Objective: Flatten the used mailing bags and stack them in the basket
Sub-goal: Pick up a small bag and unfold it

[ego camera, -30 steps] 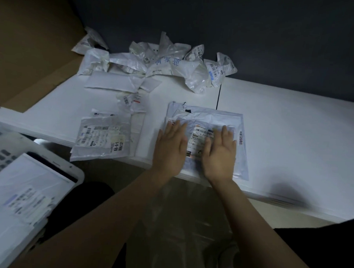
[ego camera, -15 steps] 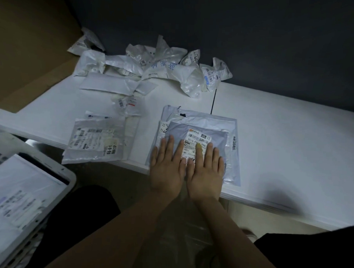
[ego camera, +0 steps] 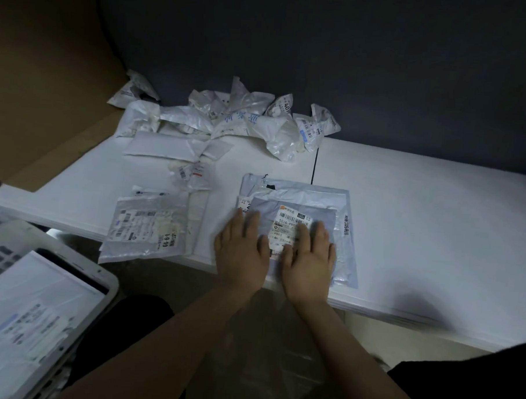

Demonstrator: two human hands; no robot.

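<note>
A small grey mailing bag with a white barcode label lies on a larger pale bag at the near edge of the white table. My left hand presses flat on the left part of this pile, fingers straight. My right hand presses flat on the label, fingers spread. A white basket at the lower left holds a flattened bag. Several crumpled bags are heaped at the table's back.
A flat clear bag with labels overhangs the table's front edge left of my hands. A folded white bag lies behind it. Brown cardboard stands at the left, and a dark wall lies behind.
Both hands slid back toward me over the small grey bag, then forward again, and now sit slightly apart on it.
</note>
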